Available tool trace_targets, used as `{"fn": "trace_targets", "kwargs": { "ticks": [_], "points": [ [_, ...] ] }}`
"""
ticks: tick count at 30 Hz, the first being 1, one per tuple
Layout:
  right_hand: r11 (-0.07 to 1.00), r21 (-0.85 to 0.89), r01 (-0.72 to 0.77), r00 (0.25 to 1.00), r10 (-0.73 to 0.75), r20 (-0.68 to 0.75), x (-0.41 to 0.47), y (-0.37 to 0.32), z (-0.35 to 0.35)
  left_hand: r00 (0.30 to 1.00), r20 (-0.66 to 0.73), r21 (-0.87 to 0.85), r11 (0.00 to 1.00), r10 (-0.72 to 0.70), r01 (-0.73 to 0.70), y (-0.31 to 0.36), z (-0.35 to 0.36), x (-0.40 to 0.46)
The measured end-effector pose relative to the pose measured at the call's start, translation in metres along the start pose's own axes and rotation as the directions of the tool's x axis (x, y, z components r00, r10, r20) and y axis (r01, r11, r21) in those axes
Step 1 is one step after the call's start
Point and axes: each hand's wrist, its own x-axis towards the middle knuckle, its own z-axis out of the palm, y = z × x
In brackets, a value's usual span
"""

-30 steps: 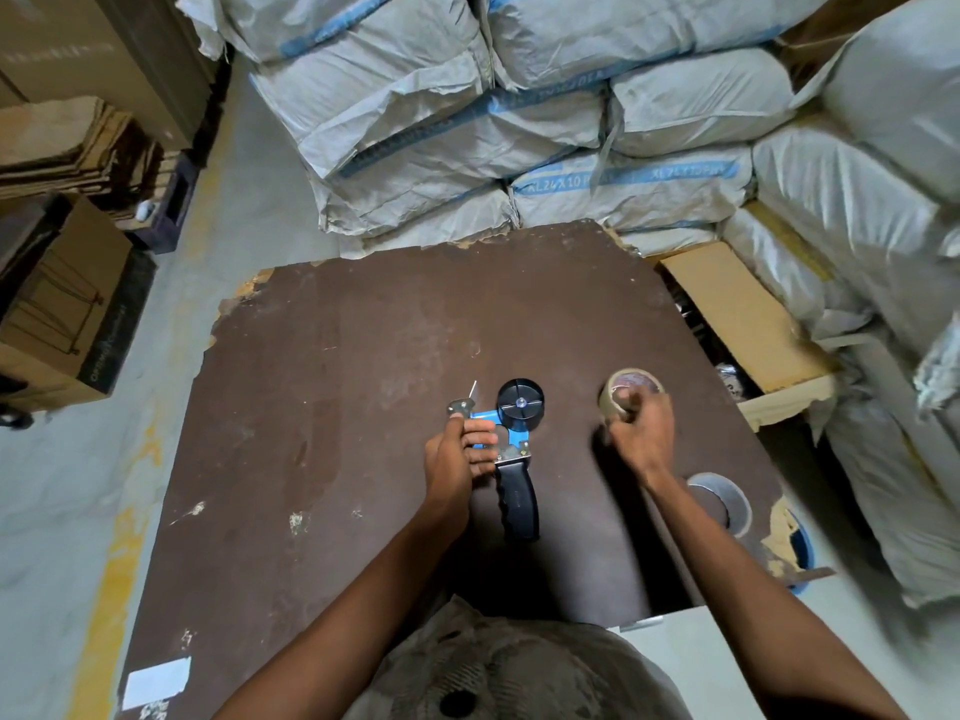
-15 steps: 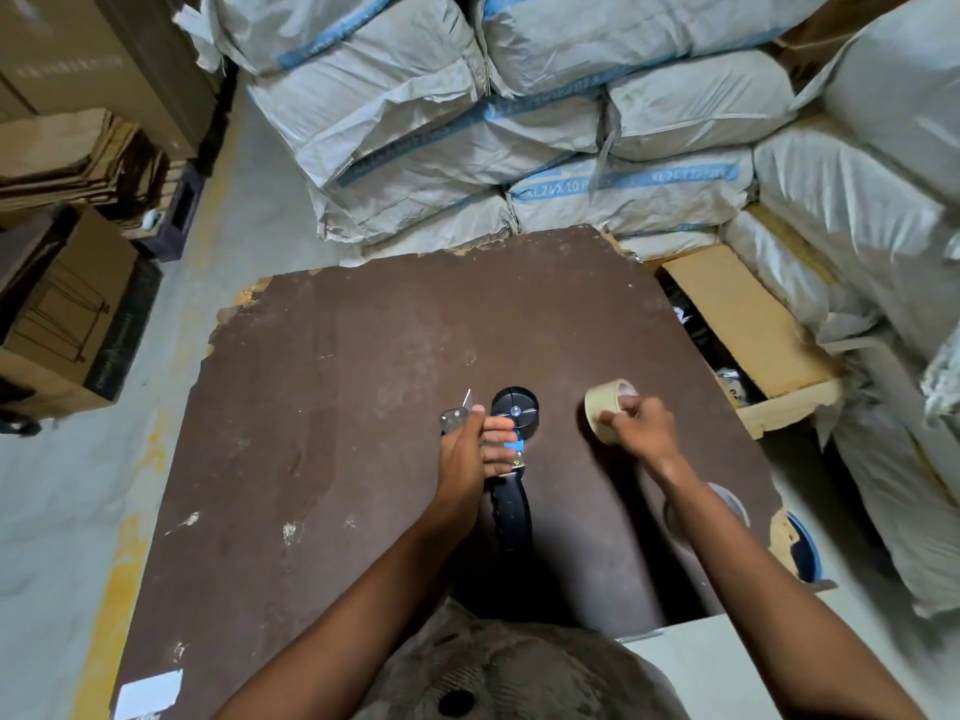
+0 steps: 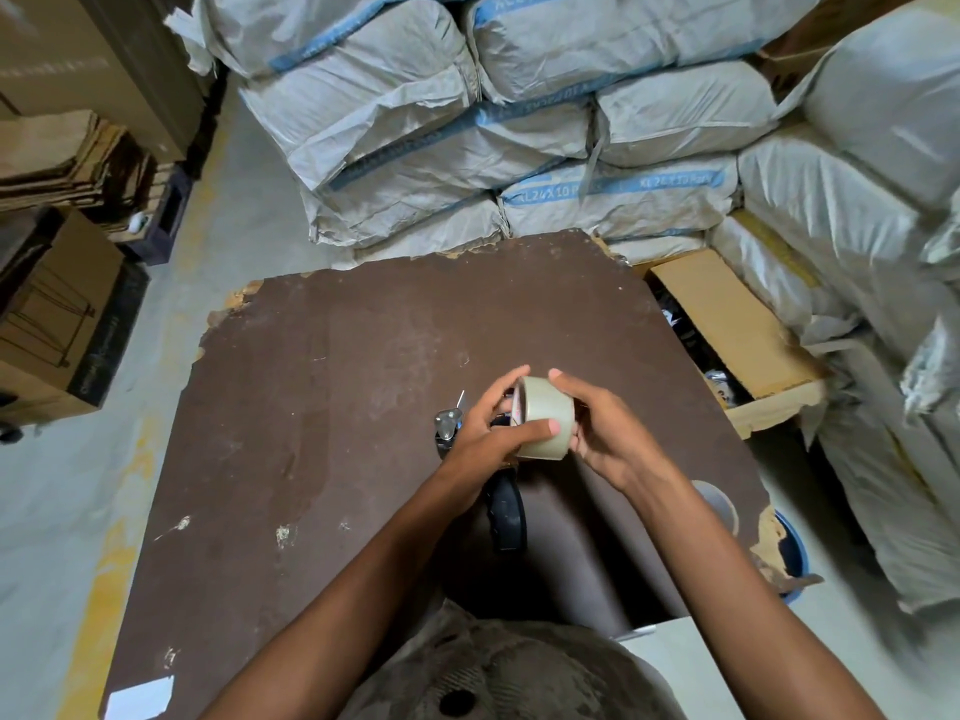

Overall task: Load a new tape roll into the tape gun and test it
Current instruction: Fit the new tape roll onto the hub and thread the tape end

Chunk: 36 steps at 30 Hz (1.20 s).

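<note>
A clear-beige tape roll (image 3: 546,418) is held on edge between both hands, above the tape gun. My left hand (image 3: 485,433) grips its left side, thumb across the front. My right hand (image 3: 605,433) holds its right side. The tape gun (image 3: 505,514) lies on the brown board (image 3: 322,433) beneath them; only its black handle and its metal front end (image 3: 448,423) show. Its spool hub is hidden behind the roll and my hands.
A second tape roll (image 3: 719,504) lies on the board near its right edge, partly under my right forearm. Stacked grey sacks (image 3: 519,148) stand behind, an open cardboard box (image 3: 737,324) to the right, cartons (image 3: 57,324) to the left.
My right hand lifted the tape roll off the board and carried it left over the tape gun. My left hand left the gun's frame and now grips the roll too.
</note>
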Motion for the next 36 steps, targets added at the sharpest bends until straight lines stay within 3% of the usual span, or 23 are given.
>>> {"fn": "trace_targets", "kwargs": {
  "ticks": [2, 8, 15, 20, 25, 32, 36],
  "points": [
    [0.999, 0.041, -0.015, 0.999, 0.013, 0.039, -0.004, 0.001, 0.004, 0.999, 0.0, -0.048, 0.998, -0.038, 0.038, -0.002, -0.003, -0.001],
    [0.977, -0.17, 0.129, 0.974, -0.093, 0.205, -0.016, 0.006, 0.013, 0.994, -0.059, -0.087, 0.992, -0.091, 0.086, -0.005, -0.007, -0.006],
    [0.957, -0.208, 0.201, 0.922, -0.113, 0.37, -0.026, 0.007, 0.012, 0.991, -0.045, -0.08, 0.989, -0.124, 0.12, -0.001, -0.009, -0.012],
    [0.963, -0.178, 0.204, 0.909, -0.119, 0.399, -0.028, 0.009, 0.014, 0.992, -0.033, -0.055, 0.991, -0.126, 0.124, 0.001, -0.014, -0.014],
    [0.967, -0.158, 0.199, 0.927, -0.133, 0.352, -0.027, 0.013, 0.019, 0.987, -0.029, 0.065, 0.985, -0.156, 0.157, 0.005, -0.02, -0.017],
    [0.918, -0.245, 0.313, 0.947, -0.282, 0.154, -0.028, 0.018, 0.03, 0.985, 0.134, -0.129, 0.984, -0.106, 0.123, 0.005, -0.028, -0.021],
    [0.922, -0.248, 0.298, 0.955, -0.284, 0.091, -0.032, 0.02, 0.041, 0.993, 0.094, -0.021, 0.997, -0.069, 0.071, 0.003, -0.027, -0.024]
  ]
}}
